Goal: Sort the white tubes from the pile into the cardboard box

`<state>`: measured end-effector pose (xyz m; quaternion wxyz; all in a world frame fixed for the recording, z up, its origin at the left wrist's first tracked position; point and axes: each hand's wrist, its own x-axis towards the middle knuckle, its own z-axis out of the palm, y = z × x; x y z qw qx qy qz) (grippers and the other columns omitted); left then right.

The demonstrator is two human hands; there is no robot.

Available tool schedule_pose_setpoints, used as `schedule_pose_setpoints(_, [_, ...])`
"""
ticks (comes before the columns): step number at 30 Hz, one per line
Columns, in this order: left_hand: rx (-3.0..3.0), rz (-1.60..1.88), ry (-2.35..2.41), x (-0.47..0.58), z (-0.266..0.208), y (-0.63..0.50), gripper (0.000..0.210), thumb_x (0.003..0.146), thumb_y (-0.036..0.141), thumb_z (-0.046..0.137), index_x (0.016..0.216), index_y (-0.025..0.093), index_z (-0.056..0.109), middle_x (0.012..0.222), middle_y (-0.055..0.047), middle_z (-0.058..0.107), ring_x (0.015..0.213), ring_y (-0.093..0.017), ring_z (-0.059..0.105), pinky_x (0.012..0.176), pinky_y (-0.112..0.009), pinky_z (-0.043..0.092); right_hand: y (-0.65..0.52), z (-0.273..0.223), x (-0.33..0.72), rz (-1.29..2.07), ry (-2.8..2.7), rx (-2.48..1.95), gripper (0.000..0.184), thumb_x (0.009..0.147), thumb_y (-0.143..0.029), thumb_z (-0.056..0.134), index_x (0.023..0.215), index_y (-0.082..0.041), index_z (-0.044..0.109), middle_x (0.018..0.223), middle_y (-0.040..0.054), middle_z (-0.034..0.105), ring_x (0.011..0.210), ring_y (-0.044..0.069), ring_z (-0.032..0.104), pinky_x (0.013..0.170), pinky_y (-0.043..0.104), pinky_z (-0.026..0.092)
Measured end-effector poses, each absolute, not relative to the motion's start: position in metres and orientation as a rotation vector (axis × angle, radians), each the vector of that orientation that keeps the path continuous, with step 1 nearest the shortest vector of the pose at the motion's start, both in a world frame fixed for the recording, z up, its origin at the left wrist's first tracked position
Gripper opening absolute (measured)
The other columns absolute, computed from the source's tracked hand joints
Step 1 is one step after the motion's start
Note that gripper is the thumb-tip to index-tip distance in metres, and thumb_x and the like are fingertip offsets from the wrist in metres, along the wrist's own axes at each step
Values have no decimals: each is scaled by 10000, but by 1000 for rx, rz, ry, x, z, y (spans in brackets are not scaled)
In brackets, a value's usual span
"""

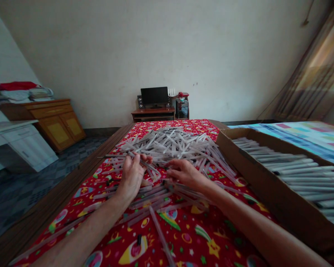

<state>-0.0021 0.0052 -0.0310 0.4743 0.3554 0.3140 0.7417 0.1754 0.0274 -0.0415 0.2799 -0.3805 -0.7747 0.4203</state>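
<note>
Plenty to upset around the heap of plastic tubes (172, 144) on the red cloth (222, 230): pinching a thin tube (150, 166) in the fingers of the left hand (133, 176), curling those of the right hand (185, 173), cannot tell whether on anything. Could topple the heap by tugging at crossed tubes, or lose the small black piece (139, 239) by brushing it with the left forearm (97, 222)
</note>
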Motion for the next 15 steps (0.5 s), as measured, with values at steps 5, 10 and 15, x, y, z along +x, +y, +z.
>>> schedule_pose_setpoints(5, [808, 1868, 668, -4, -22, 3, 259, 698, 170, 661, 755, 190, 408, 628, 72, 476, 605, -65, 540, 634, -216, 476, 12, -41, 167, 1434, -1887, -802, 158, 850, -244, 458, 866, -118, 553, 642, -5, 574, 571, 87, 531, 569, 197, 426])
schedule_pose_setpoints(10, [779, 1845, 564, 3, -22, -1, 244, 723, 156, 647, 753, 191, 408, 625, 66, 446, 579, -53, 486, 613, -193, 448, 4, -43, 159, 1248, -1966, -740, 207, 877, -234, 419, 1020, -121, 518, 660, -13, 568, 572, 88, 542, 565, 193, 423])
schedule_pose_setpoints(15, [716, 1837, 532, 10, -18, -10, 218, 747, 142, 629, 732, 180, 414, 622, 60, 409, 548, -52, 442, 572, -193, 422, -3, -38, 157, 1182, -2008, -783, 210, 889, -228, 398, 1024, -115, 513, 663, -11, 558, 556, 81, 518, 545, 181, 402])
